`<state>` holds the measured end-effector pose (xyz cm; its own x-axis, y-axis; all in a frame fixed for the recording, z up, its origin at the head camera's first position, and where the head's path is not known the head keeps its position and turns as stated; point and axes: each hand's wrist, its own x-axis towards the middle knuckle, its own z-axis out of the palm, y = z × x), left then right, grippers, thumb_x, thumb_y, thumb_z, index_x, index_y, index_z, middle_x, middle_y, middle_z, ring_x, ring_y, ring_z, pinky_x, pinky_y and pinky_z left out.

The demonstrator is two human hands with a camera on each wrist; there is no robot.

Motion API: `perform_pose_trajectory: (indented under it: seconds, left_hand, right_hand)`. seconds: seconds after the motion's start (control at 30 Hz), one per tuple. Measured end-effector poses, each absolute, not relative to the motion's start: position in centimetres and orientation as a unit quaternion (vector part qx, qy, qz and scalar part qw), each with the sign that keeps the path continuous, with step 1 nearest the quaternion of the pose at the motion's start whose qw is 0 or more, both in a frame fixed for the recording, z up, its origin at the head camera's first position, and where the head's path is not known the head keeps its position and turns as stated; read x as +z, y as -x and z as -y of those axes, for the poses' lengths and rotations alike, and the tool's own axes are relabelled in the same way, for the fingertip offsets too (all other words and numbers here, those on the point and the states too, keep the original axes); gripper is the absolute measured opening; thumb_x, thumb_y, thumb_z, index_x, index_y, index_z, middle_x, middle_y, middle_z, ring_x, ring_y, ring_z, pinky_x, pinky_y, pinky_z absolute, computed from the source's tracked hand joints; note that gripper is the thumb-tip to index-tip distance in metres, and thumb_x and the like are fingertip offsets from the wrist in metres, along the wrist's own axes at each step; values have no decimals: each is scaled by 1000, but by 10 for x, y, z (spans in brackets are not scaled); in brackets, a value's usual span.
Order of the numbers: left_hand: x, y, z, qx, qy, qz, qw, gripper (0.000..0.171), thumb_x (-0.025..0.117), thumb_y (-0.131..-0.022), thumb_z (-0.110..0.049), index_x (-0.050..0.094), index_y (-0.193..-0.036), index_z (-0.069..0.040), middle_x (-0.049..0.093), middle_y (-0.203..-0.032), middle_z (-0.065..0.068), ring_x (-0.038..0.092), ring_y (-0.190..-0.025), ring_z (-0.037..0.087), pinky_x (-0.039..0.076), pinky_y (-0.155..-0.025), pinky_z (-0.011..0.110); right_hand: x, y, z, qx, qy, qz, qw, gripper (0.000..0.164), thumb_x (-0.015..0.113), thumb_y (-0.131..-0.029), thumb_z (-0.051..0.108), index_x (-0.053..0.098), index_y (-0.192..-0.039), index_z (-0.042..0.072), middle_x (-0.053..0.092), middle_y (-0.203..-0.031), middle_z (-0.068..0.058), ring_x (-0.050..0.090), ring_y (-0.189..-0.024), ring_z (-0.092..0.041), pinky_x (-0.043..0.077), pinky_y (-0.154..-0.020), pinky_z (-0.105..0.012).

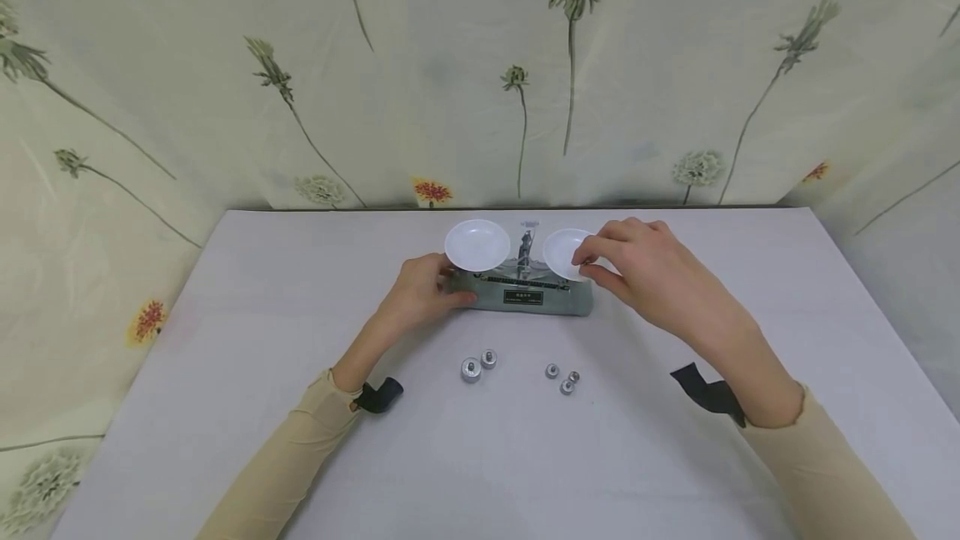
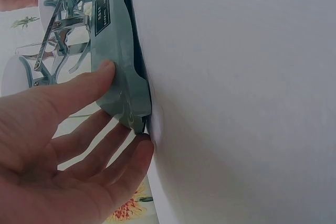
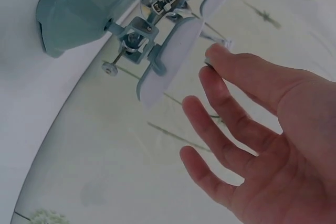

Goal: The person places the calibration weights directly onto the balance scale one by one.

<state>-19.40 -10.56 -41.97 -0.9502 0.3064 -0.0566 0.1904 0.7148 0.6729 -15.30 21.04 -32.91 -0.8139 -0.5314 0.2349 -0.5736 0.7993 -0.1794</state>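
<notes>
A green balance scale [image 1: 558, 302] stands near the back of the table, with a white left pan [image 1: 477, 245] and a white right pan [image 1: 561, 250]. My left hand [image 1: 422, 290] holds the left end of its base, thumb on the front face and fingers around the end, as the left wrist view shows. Over the right pan, my right hand [image 1: 641, 269] pinches a small metal weight [image 3: 209, 63] between thumb and index finger. Most of that weight is hidden by the fingertips. The other fingers of this hand are loosely bent.
In front of the scale, two larger metal weights, one of them a knobbed weight [image 1: 471, 370], sit side by side. Right of them stand three smaller weights, including one small weight [image 1: 552, 371]. A flower-printed cloth [image 1: 450, 90] hangs behind the table [image 1: 300, 273].
</notes>
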Motion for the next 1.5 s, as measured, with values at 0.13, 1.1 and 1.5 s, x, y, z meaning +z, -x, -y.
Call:
perform_pose_trajectory:
  seconds: [0.13, 1.1, 1.5]
  left_hand:
    - [-419, 194, 105, 351, -139, -922, 80, 51, 88, -91, -22, 69, -133, 0, 76, -132, 20, 73, -124, 37, 63, -104, 48]
    - [-422, 197, 105, 355, -145, -920, 76, 51, 89, -90, -23, 71, -132, -2, 77, -131, 18, 73, -123, 35, 63, -104, 47]
    - [-424, 198, 107, 358, -136, -920, 83, 52, 89, -90, -23, 70, -133, -1, 76, -133, 18, 74, -124, 36, 63, -105, 47]
  right_hand:
    - [-330, 155, -210, 119, -286, 948, 77, 17, 80, -97, 12, 79, -113, 17, 77, -109, -3, 68, -105, -26, 50, -98, -53]
    - [-341, 168, -210, 123, -278, 951, 62, 14, 80, -97, 12, 80, -109, 17, 76, -102, -2, 65, -95, -22, 47, -90, -47]
    - [-341, 169, -207, 124, -280, 950, 60, 13, 80, -97, 12, 80, -109, 17, 76, -102, -2, 65, -96, -23, 49, -92, -50]
